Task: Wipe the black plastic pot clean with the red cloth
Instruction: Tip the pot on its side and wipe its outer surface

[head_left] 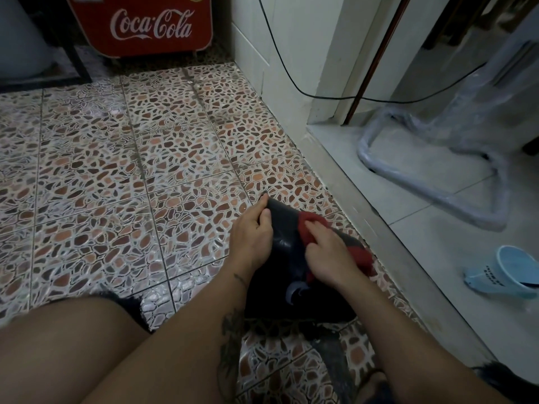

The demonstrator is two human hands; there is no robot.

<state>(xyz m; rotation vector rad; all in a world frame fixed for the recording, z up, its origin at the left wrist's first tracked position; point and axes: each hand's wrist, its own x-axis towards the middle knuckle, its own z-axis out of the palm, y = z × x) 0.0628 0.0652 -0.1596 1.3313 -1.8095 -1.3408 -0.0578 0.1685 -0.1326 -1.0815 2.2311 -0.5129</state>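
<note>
The black plastic pot lies on its side on the pebble-pattern floor, low and right of centre. My left hand grips its far rim, thumb and fingers pinched over the edge. My right hand presses the red cloth against the pot's upper side; the cloth shows above my fingers and again past my wrist on the right. My forearms hide the pot's near end.
A grey raised threshold runs diagonally just right of the pot. Beyond it lie a blue slipper and a plastic-wrapped metal frame. A red Coca-Cola cooler stands at the back. A black cable hangs along the wall. My bare leg fills the lower left.
</note>
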